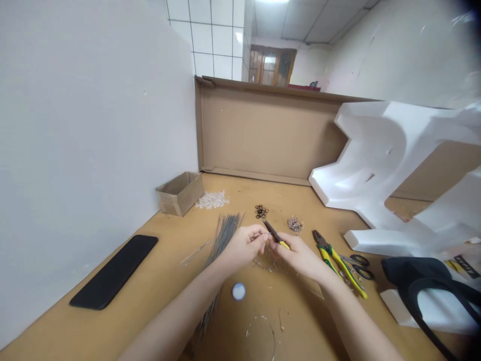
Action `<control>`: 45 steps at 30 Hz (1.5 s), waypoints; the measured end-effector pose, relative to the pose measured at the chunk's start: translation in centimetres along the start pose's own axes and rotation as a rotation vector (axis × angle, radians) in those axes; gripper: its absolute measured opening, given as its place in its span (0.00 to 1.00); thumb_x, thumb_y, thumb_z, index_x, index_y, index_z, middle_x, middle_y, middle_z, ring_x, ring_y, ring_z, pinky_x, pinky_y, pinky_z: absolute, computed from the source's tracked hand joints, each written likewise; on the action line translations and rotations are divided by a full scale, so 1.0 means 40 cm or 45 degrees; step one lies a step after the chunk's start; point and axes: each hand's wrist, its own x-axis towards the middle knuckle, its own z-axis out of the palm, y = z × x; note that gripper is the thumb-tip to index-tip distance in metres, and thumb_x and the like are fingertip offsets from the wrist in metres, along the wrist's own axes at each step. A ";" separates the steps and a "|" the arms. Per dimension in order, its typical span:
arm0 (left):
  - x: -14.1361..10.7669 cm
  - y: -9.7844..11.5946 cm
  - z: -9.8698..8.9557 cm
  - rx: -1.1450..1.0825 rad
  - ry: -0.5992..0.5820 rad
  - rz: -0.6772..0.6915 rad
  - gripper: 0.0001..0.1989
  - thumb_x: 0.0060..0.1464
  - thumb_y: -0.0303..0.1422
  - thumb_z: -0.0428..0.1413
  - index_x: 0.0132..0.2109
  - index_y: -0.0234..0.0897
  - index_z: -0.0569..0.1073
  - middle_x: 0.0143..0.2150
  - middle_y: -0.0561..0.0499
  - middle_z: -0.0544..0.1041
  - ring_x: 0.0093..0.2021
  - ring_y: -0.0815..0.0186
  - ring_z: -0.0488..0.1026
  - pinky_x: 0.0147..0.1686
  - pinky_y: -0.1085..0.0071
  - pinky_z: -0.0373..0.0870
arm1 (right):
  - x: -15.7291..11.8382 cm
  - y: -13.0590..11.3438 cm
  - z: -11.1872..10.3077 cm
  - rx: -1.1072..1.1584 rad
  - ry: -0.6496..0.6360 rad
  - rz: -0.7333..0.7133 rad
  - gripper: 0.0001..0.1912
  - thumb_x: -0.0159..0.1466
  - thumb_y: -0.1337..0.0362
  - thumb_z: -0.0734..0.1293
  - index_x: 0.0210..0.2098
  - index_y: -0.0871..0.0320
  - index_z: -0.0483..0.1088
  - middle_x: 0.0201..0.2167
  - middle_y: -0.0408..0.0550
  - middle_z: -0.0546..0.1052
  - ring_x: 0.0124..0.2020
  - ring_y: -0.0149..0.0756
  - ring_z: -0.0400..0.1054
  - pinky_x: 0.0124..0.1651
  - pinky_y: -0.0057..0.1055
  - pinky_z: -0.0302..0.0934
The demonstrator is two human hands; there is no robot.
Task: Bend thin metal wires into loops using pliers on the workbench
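My right hand (296, 254) is closed around a pair of yellow-handled pliers (271, 230), whose dark jaws point up and left. Close beside them, the fingers of my left hand (248, 244) are pinched together on something tiny that I cannot make out. Under my left forearm runs a bundle of thin grey wires (226, 233). Beyond my hands lie a cluster of small black rings (261, 211) and a heap of small silvery pieces (295, 224). Bits of fine wire are scattered on the tabletop below my fingers.
At left are a black flat slab (114, 272), an open cardboard box (181, 195) and clear bead-like pieces (212, 199). Green-yellow pliers (340, 263) and scissors (359, 265) lie right, near white foam (370, 150). A blue-white round piece (238, 291) sits in front.
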 end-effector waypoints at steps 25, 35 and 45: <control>0.004 -0.007 -0.014 -0.953 -0.341 -0.376 0.07 0.49 0.31 0.53 0.33 0.30 0.71 0.19 0.57 0.62 0.15 0.81 0.50 0.14 0.81 0.43 | -0.004 0.004 0.011 -0.253 0.117 -0.042 0.12 0.60 0.64 0.53 0.27 0.60 0.66 0.18 0.38 0.62 0.20 0.26 0.53 0.26 0.22 0.49; 0.002 -0.007 -0.015 -0.848 -0.323 -0.334 0.09 0.49 0.33 0.53 0.33 0.30 0.71 0.19 0.57 0.63 0.15 0.81 0.51 0.14 0.81 0.43 | 0.000 0.002 0.006 -0.408 0.125 -0.069 0.14 0.61 0.63 0.53 0.27 0.59 0.66 0.18 0.40 0.64 0.21 0.28 0.56 0.26 0.22 0.48; 0.005 -0.002 -0.013 -0.584 -0.212 -0.299 0.11 0.48 0.36 0.52 0.33 0.31 0.69 0.19 0.57 0.63 0.15 0.79 0.52 0.15 0.81 0.47 | 0.013 0.023 0.039 -0.603 0.283 0.068 0.16 0.61 0.59 0.55 0.23 0.58 0.66 0.16 0.44 0.68 0.18 0.29 0.58 0.24 0.24 0.47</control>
